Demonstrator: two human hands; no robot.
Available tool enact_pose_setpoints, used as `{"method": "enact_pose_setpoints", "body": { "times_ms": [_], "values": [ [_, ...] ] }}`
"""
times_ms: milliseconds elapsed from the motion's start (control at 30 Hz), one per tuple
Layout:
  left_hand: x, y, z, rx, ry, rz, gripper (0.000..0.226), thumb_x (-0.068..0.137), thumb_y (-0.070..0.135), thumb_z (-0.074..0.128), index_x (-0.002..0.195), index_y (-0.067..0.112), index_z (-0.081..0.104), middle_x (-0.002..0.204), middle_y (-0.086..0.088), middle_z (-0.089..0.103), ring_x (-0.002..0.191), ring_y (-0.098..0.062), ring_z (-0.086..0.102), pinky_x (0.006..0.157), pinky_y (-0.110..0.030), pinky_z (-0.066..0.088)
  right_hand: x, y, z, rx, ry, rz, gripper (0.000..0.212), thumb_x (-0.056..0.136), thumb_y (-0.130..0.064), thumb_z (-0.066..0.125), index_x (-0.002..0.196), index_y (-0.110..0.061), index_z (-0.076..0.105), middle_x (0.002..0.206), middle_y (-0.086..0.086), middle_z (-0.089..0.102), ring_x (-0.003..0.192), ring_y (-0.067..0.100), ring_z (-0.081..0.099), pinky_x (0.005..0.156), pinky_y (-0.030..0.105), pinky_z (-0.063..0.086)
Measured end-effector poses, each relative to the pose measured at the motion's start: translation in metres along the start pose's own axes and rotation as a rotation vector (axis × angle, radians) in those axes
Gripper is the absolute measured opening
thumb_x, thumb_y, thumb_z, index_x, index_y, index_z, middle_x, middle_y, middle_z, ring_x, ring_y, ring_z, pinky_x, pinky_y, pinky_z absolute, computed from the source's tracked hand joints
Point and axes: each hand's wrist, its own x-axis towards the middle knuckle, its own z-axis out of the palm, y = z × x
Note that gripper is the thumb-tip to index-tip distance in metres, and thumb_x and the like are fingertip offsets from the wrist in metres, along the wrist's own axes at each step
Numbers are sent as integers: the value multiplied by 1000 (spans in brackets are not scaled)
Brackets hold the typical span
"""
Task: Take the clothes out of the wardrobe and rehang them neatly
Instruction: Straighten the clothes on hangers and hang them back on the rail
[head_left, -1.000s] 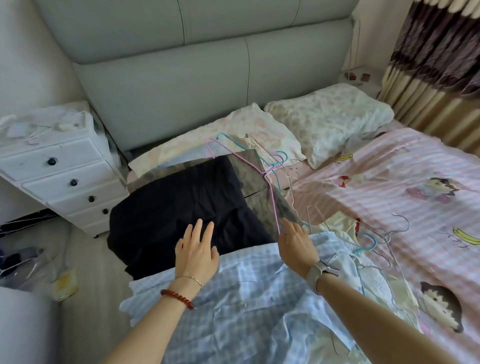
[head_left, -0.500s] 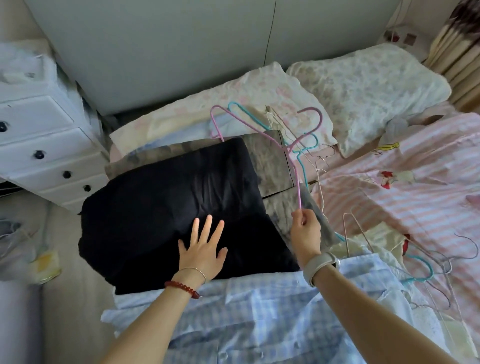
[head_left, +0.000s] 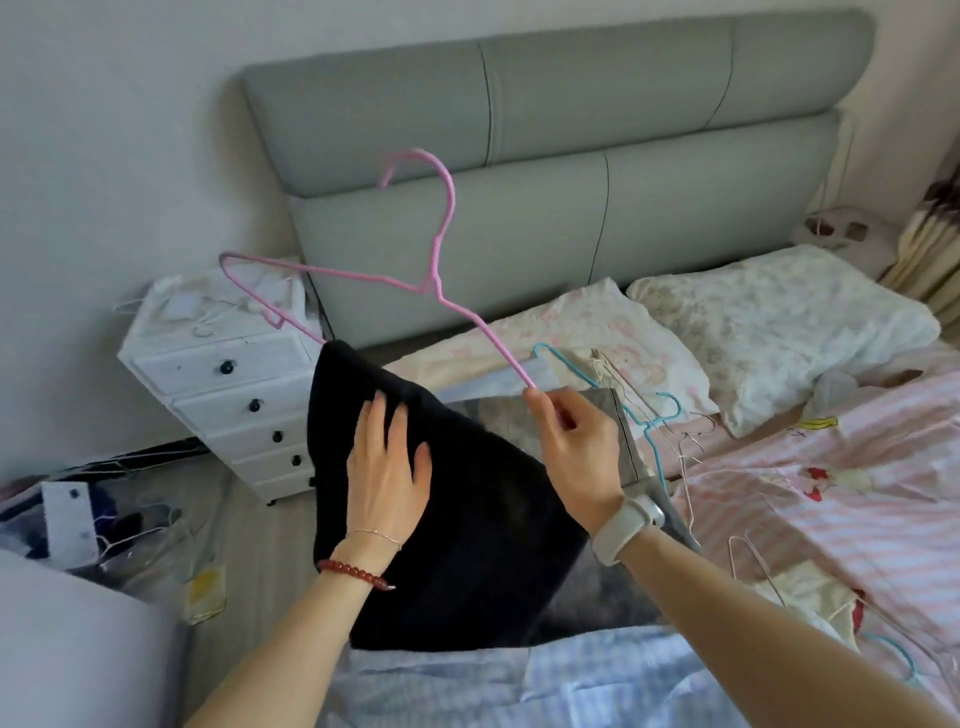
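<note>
A folded black garment (head_left: 467, 519) lies on the bed's left side, over a grey garment (head_left: 613, 431). My left hand (head_left: 387, 467) rests flat on the black cloth with straight fingers. My right hand (head_left: 576, 441) pinches one end of a pink wire hanger (head_left: 436, 280) and holds it up in the air in front of the headboard, hook uppermost. The hanger's far lower end disappears behind the black garment's top corner. A light blue checked garment (head_left: 519, 680) is spread in front of me.
A blue hanger (head_left: 644, 421) and several thin white wire hangers (head_left: 691, 457) lie on the bed right of the grey cloth. Two pillows (head_left: 779, 322) sit by the grey headboard (head_left: 545, 156). A white drawer chest (head_left: 228, 384) stands at left; clutter covers the floor (head_left: 104, 525).
My right hand has lifted the pink hanger off the pile into the air. My left hand slid further up the black garment. The view tilted up toward the headboard.
</note>
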Motion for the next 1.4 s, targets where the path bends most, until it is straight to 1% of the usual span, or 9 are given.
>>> {"method": "enact_pose_setpoints", "body": {
  "times_ms": [133,267,333,433,667,800,1033,1233,1400],
  "values": [
    [11,14,-77,63,337,42,44,90,33,44,125,7,42,141,-19,32,132,-38,29,104,-53,30,2,-79,-12,12,-22,-212,32,88,-33,57,57,-25,52,42,-9,39,44,8,33,50,28,30],
    [26,43,-150,306,451,274,36,91,36,41,120,18,52,129,-8,50,128,-31,35,107,-59,13,-2,-160,-46,-58,-10,-392,31,87,-36,57,66,-14,59,42,-9,36,44,10,34,51,29,31],
    [29,67,-186,334,505,387,32,91,36,42,102,17,65,98,-4,65,106,-25,54,106,-52,20,-8,-198,-73,-84,49,-462,29,87,-36,58,72,-13,63,45,-10,39,45,10,37,52,27,33],
    [17,108,-233,319,568,500,35,90,40,44,86,15,68,70,1,61,69,-23,58,82,-33,32,-24,-236,-115,-189,141,-606,28,88,-36,57,77,-12,66,47,-11,41,46,10,39,49,26,32],
    [-65,175,-289,151,662,528,28,89,33,49,89,14,70,70,4,60,66,-17,53,71,-27,29,-88,-263,-197,-377,449,-1034,32,89,-31,46,75,-11,67,57,-3,58,46,10,41,42,21,32],
    [-129,177,-302,186,580,465,32,90,33,44,89,12,67,70,2,60,64,-21,56,69,-27,28,-135,-252,-219,-445,452,-1102,32,90,-29,44,73,-10,64,57,0,57,44,19,47,42,22,31],
    [-254,165,-303,250,396,238,36,88,42,40,87,18,66,75,3,59,71,-22,56,76,-33,33,-210,-198,-244,-445,422,-930,33,89,-29,43,72,-10,64,58,3,59,47,25,53,44,25,35],
    [-325,193,-287,118,-8,367,55,87,52,31,124,19,56,106,-1,64,90,-21,63,72,-34,51,-293,-168,-207,-391,207,-922,34,89,-31,45,72,-10,66,59,2,59,52,14,47,44,25,33],
    [-367,179,-292,219,36,348,36,84,44,40,92,24,69,65,8,67,46,-13,59,37,-18,35,-335,-181,-191,-390,152,-1042,33,89,-30,47,72,-10,68,59,1,60,48,20,53,45,27,35]
  ]
}}
